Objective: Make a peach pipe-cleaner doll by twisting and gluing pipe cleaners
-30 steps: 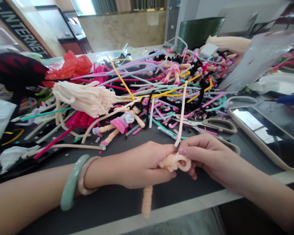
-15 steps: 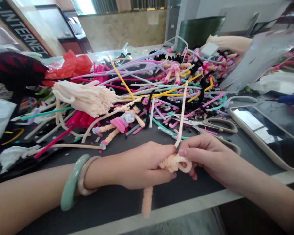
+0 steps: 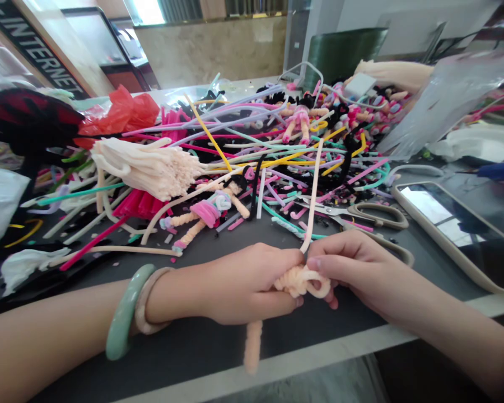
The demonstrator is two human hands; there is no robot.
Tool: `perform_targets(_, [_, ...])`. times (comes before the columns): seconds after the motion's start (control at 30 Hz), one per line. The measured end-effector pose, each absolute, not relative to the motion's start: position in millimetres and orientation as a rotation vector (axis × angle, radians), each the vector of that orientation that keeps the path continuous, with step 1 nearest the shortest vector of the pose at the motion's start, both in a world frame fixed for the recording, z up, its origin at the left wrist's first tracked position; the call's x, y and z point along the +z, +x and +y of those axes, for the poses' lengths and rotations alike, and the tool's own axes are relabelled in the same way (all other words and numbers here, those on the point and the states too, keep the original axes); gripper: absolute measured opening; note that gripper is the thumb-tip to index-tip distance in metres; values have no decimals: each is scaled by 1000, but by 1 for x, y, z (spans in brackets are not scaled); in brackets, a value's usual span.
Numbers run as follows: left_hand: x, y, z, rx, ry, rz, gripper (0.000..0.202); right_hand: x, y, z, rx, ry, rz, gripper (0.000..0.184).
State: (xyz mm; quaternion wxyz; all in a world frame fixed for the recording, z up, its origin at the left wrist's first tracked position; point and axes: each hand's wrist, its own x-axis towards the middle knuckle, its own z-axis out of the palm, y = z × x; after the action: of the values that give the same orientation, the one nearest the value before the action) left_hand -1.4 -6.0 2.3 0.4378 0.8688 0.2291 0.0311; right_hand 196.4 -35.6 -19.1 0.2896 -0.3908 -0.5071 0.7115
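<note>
My left hand (image 3: 252, 285) is closed around a peach pipe-cleaner figure (image 3: 296, 280), its coiled body showing between thumb and forefinger. A twisted peach limb (image 3: 252, 347) hangs out below that hand. At the figure's right end, my right hand (image 3: 357, 268) pinches a small loop of the same fuzzy stem; its fingertips partly hide the grip. One long straight peach stem (image 3: 315, 193) rises from between the two hands. Behind them lies a doll of twisted pipe cleaners (image 3: 205, 212), with a pink skirt and black hair.
Loose coloured pipe cleaners (image 3: 243, 140) cover the table's back half. A cream bundle (image 3: 147, 168) lies at left. Scissors (image 3: 361, 215) rest beyond my right hand, beside a phone (image 3: 466, 229). Red plastic (image 3: 121, 112) and a clear bag (image 3: 441, 101) stand farther back.
Almost nothing differs. Both hands keep their hold on the peach figure, and the view has shifted very slightly.
</note>
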Motion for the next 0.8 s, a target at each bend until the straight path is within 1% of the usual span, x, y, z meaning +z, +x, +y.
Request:
perform_targets(0.2, [3, -1, -6, 76, 2155, 574, 14, -18, 197, -37, 1895, -1022, -1373, 28])
perform_targets(0.4, [4, -1, -6, 82, 2135, 523, 22, -17, 196, -36, 1818, -1021, -1451, 31])
perform_targets(0.8, [3, -1, -4, 96, 2120, 468, 27, -14, 196, -37, 1780, -1043, -1505, 31])
